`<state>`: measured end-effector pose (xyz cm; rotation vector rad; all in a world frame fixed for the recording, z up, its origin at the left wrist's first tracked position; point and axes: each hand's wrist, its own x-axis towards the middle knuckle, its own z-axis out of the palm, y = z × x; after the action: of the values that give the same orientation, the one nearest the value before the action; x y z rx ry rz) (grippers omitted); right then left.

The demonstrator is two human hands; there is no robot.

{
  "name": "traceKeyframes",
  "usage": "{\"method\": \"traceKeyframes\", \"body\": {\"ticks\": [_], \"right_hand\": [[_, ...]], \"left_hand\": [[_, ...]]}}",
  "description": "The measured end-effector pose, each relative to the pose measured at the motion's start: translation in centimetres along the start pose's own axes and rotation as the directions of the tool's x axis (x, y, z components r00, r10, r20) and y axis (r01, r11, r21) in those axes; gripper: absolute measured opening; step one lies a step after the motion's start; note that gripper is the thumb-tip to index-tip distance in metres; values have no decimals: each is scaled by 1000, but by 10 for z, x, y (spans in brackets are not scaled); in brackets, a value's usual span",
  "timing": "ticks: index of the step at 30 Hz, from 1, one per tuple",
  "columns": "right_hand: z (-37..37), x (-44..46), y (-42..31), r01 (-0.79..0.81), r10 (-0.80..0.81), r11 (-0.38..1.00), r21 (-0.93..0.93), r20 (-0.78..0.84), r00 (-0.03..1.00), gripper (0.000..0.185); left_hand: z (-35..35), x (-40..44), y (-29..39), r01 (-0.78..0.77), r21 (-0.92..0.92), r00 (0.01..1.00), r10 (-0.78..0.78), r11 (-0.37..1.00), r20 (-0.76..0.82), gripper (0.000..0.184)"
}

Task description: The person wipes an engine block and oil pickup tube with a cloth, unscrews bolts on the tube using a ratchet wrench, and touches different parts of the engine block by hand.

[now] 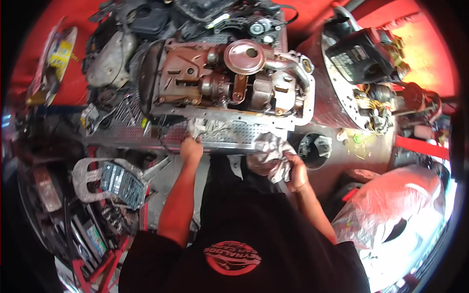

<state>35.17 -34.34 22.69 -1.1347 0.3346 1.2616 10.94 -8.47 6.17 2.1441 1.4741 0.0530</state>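
Note:
An upturned engine block (220, 93) lies on the metal bench, its crankshaft and round oil pickup (245, 56) exposed. My left hand (192, 148) is closed at the bench's front edge against a small whitish rag (197, 127), which hides the fingertips. Beside that rag lies a thin metal tool (216, 131). My right hand (297, 172) grips a larger, crumpled, stained rag (271, 158) at the bench's front right corner, below the engine block.
Several wrenches (128, 111) lie on the bench's left side. A drum (332, 83) carrying a black bottle (359, 56) and parts stands right. Below it is a black bucket (312, 151). A grey plastic chair (90, 180) stands lower left, a plastic-covered bundle (391, 210) lower right.

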Motion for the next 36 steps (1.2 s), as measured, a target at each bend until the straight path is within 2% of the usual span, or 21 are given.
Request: {"method": "traceKeyframes", "body": {"ticks": [1, 2, 3, 5, 6, 7, 9, 10, 11, 12, 14, 15, 16, 17, 19, 22, 23, 27, 28, 30, 36], "right_hand": [[6, 1, 5, -48, 46, 997, 57, 35, 998, 45], [35, -4, 7, -59, 49, 988, 145, 67, 997, 52], [53, -8, 12, -120, 71, 957, 265, 188, 980, 59], [78, 8, 42, -92, -1, 957, 276, 320, 947, 52], [80, 25, 60, -155, 35, 873, 462, 257, 966, 45], [105, 28, 62, -52, 56, 883, 466, 5, 998, 43], [94, 39, 75, -11, 14, 922, 388, -4, 1000, 39], [110, 29, 65, -1, 3, 923, 385, -4, 1000, 39], [124, 14, 56, 3, 42, 987, 160, -275, 961, 39], [133, 3, 52, -68, 23, 996, -66, -528, 849, 42], [104, -9, 57, -54, -6, 992, -117, -466, 885, 44], [103, -10, 51, 60, -48, 998, 22, -366, 930, 50], [103, -11, 44, 139, -88, 973, 183, -260, 961, 58], [99, -19, 27, 39, -23, 977, 210, -79, 997, 67], [101, -30, 15, 17, -19, 998, 55, 46, 999, 79], [72, -31, -2, 218, -190, 976, -17, 430, 883, 89], [63, -37, -7, 204, -177, 979, -15, 446, 878, 89], [18, -56, -31, 269, -156, 943, -198, 450, 879, 79], [-2, -54, -31, 197, -88, 955, -221, 425, 901, 78], [-31, -50, -37, 145, -34, 958, -247, 402, 915, 69], [-84, -44, -68, 141, -46, 961, -238, 366, 929, 59]], "left_hand": [[-15, -11, 17, -124, -214, 985, 94, 969, -143, 16], [-47, -26, 65, -22, -641, 994, 88, 767, 71, 15], [-77, -49, 118, 190, -889, 945, 169, 416, 281, 15], [-91, -74, 170, 561, -824, 758, 354, 74, 548, 15], [-73, -70, 171, 555, -829, 767, 341, 72, 544, 15], [-64, -65, 173, 549, -832, 775, 327, 73, 540, 14], [-55, -70, 167, 586, -801, 737, 329, 123, 591, 18], [-49, -79, 167, 95, -911, 881, 391, 402, 265, 22], [-42, -82, 167, -418, -709, 843, 534, 568, -69, 26], [-46, -79, 157, -556, -634, 723, 689, 538, -50, 34], [-80, -85, 159, -637, -505, 684, 730, 582, -22, 38], [-91, -82, 163, -726, -359, 630, 776, 586, -6, 42], [-93, -90, 161, -630, -490, 668, 742, 603, 53, 51], [-95, -102, 162, -453, -699, 694, 711, 553, 113, 55], [-111, -117, 189, -355, -751, 772, 627, 557, 100, 56], [-109, -111, 216, -555, -486, 790, 610, 675, -55, 57], [-114, -108, 237, -671, -302, 741, 625, 677, -247, 59], [-128, -64, 345, -663, 21, 671, 607, 748, -426, 27], [-118, -48, 356, -656, 50, 671, 613, 753, -416, 27], [-100, -24, 372, -607, 443, 634, 738, 659, -230, 29], [-97, -34, 362, -534, 582, 707, 702, 613, -91, 20]]}}
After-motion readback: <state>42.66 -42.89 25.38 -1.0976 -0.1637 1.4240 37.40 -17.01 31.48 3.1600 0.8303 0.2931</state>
